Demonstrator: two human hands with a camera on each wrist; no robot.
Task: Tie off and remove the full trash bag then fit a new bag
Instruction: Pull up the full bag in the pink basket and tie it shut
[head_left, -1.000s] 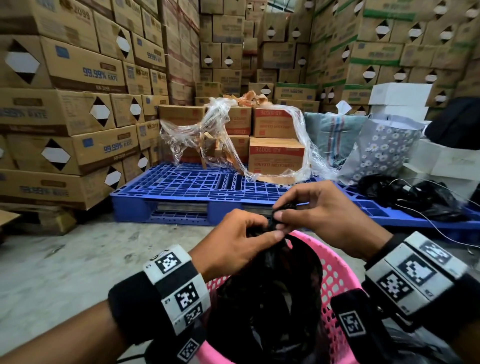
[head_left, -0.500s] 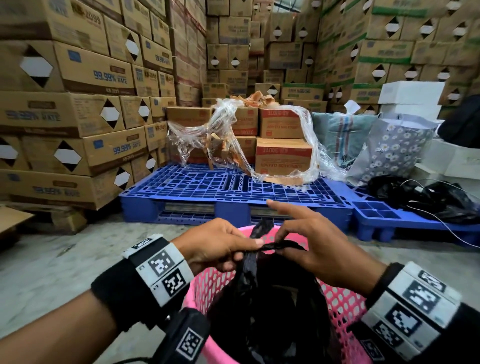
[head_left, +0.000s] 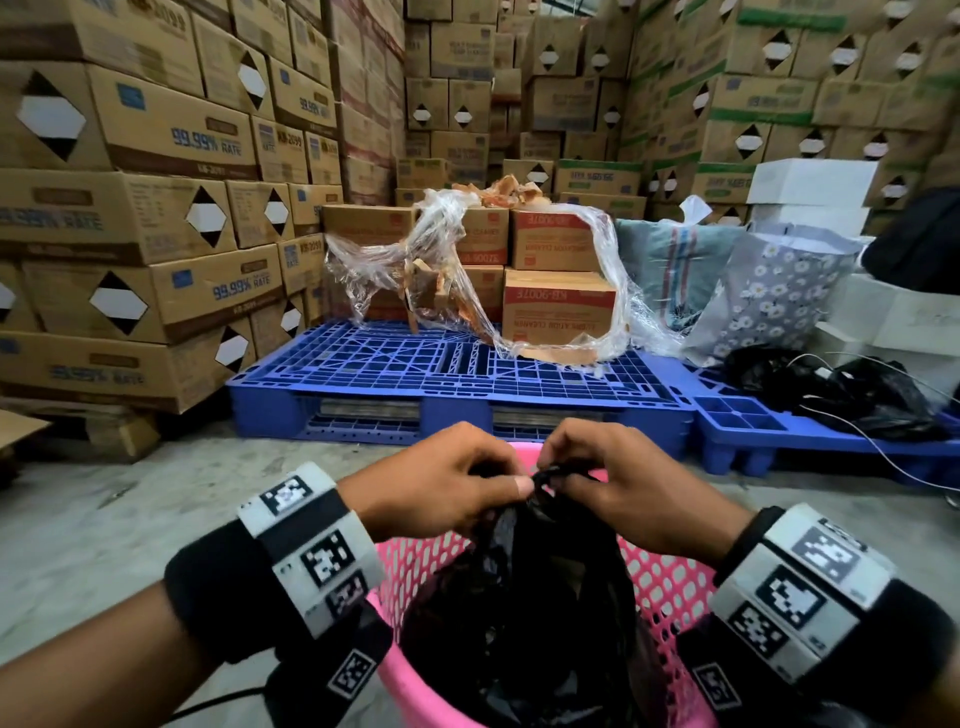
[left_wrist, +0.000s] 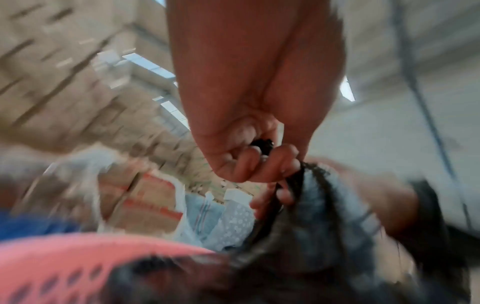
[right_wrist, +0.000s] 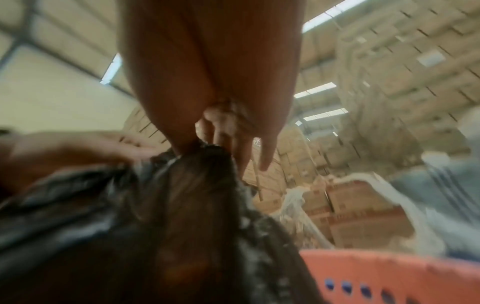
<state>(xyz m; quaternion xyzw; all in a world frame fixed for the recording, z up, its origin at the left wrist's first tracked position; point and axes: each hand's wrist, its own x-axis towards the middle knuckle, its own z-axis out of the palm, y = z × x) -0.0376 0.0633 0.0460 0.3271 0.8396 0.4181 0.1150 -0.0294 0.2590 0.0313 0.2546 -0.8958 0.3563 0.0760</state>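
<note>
Both wrist views were motion-blurred. The pink basket (head_left: 670, 587) ran off the head view's bottom edge, and the black trash bag (head_left: 524, 613) hid its inside.

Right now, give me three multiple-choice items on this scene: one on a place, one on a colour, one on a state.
1. Where does the black plastic trash bag sit?
A. On the blue plastic pallet
B. Inside the pink perforated plastic basket
C. On a cardboard box

2. What colour is the pallet?
A. Green
B. Grey
C. Blue

3. What are the hands doing?
A. Left hand and right hand both pinch the bag's gathered top
B. Both lie flat on the floor
C. One lifts a box

Answers: 1 B, the mesh wall rings the bag in the head view; 2 C, its grid is plainly blue; 3 A, fingertips meet on the bunched black plastic above the basket.
</note>
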